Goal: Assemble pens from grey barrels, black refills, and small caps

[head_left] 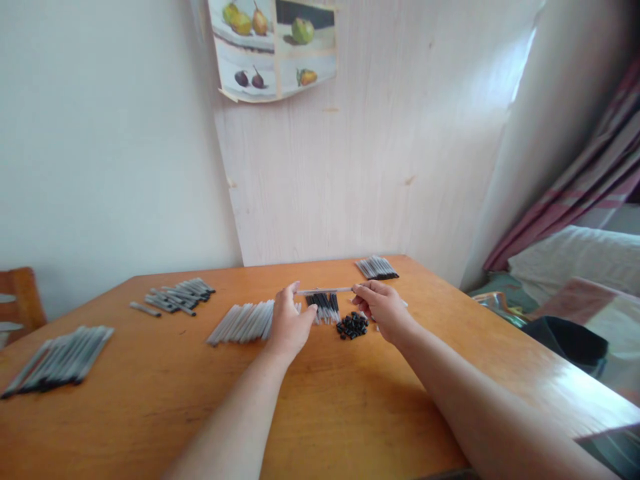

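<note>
My right hand (pixel 381 308) pinches the right end of a thin, pale pen barrel (pixel 325 291), held level above the table. The barrel's left end meets the fingers of my left hand (pixel 291 321), whose thumb stands apart from them. Below the barrel lies a bundle of black-and-clear pen parts (pixel 323 308). Just nearer is a heap of small black plugs (pixel 352 325), close to my right hand. A row of translucent pen barrels (pixel 243 323) lies left of my left hand, which partly covers it.
The wooden table (pixel 320 413) stands against a wall. Black-ended pens lie in a group at the near left (pixel 63 357), a loose pile at the far left (pixel 177 295) and a group at the far right (pixel 377 267). A dark container (pixel 565 343) sits beyond the right edge.
</note>
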A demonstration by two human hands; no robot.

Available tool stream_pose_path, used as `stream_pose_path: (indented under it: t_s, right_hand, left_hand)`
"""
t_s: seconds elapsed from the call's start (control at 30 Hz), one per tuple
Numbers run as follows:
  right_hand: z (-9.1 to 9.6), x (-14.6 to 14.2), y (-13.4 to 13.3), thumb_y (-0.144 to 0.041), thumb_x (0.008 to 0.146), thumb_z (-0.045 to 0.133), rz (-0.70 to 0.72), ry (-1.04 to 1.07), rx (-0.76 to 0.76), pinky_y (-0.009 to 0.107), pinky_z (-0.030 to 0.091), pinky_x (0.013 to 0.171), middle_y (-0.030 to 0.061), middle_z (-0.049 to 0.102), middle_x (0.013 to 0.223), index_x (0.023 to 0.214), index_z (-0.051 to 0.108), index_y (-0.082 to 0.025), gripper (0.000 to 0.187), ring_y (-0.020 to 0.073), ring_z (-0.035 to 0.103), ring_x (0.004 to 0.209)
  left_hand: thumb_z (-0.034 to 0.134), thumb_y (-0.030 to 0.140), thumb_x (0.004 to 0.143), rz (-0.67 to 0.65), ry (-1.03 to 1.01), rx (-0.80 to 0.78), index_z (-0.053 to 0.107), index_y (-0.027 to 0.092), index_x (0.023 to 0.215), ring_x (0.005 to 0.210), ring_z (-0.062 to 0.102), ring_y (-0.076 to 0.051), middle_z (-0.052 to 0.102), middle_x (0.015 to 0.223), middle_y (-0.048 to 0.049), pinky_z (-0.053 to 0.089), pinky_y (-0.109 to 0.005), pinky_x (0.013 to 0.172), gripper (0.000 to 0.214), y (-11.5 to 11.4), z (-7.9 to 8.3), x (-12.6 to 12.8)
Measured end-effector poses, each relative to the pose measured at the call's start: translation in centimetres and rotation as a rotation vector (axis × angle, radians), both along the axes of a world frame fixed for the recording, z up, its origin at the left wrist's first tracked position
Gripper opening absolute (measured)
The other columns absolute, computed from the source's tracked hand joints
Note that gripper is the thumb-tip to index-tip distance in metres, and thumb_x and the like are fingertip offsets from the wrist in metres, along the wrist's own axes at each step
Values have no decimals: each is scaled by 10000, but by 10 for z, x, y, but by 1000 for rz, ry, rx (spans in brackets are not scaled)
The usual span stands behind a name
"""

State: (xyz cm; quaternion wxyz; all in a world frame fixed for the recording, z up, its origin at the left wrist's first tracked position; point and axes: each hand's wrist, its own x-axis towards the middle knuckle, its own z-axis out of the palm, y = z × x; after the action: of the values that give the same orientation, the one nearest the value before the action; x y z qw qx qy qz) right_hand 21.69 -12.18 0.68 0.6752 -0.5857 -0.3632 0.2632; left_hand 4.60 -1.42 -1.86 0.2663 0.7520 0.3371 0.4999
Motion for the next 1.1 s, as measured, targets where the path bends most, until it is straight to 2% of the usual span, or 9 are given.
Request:
stream_pose_path:
  t_s: [0.17, 0.27, 0.33, 0.47, 0.63, 0.8, 0.97, 1.1]
  right_hand:
    - [-5, 9, 3, -436, 689, 701, 22, 112, 31, 192, 289, 390, 52, 636, 650, 648, 567, -154, 315, 73, 460, 470]
    - [-5, 7, 2, -448, 686, 704, 50, 119, 10, 195, 281, 382, 50, 636, 657, 666, 570, -159, 320, 76, 457, 470]
    - [-3, 4, 0, -462, 696, 692, 59, 91, -14, 197, 283, 380, 50, 636, 657, 677, 567, -163, 325, 78, 456, 470]
    - [-5, 1, 0, -490, 738, 641, 83, -17, -78, 200, 318, 404, 57, 641, 673, 708, 570, -163, 336, 82, 472, 479]
    - [-15, 4, 5, -450, 771, 601, 53, -256, -97, 211, 369, 476, 18, 629, 707, 889, 610, -173, 302, 103, 524, 547]
    - [-15, 6, 2, -412, 797, 557, -2, -613, -161, 228, 347, 497, -5, 610, 631, 814, 672, -196, 244, 117, 500, 554]
    - [-10, 5, -2, -395, 797, 550, 28, -713, -206, 230, 318, 480, -10, 609, 601, 759, 678, -201, 236, 117, 488, 532]
    - [-10, 6, -3, -410, 798, 549, 40, -702, -201, 223, 320, 471, -9, 601, 599, 751, 664, -197, 247, 115, 485, 528]
  left_hand:
    - [670, 207, 725, -163, -347, -454, 483, 168, 1201, 1041, 598, -179, 609, 1148, -126, 452, -354, 927, 513, 1, 2, 1]
    - [673, 254, 745, -303, -490, -627, 511, 160, 1124, 913, 654, -167, 675, 995, -107, 482, -341, 858, 422, -3, 10, 0]
    - [657, 288, 768, -357, -559, -688, 531, 152, 1065, 838, 673, -162, 691, 919, -100, 496, -324, 810, 350, -5, 14, -1]
    - [662, 287, 766, -350, -628, -726, 548, 153, 968, 738, 677, -140, 695, 825, -73, 499, -272, 722, 269, -4, 17, -4]
    - [665, 272, 750, -306, -639, -730, 557, 142, 931, 695, 672, -134, 688, 756, -59, 485, -241, 663, 247, 0, 16, -6]
    - [682, 283, 732, -283, -651, -725, 565, 135, 910, 657, 662, -127, 679, 732, -48, 485, -242, 648, 259, 6, 12, -5]
    - [684, 295, 733, -299, -673, -733, 564, 139, 893, 666, 665, -131, 675, 726, -45, 492, -251, 657, 253, 7, 12, -5]
    - [624, 333, 790, -310, -688, -737, 542, 146, 895, 704, 679, -146, 681, 752, -62, 500, -266, 683, 230, 5, 14, -3]
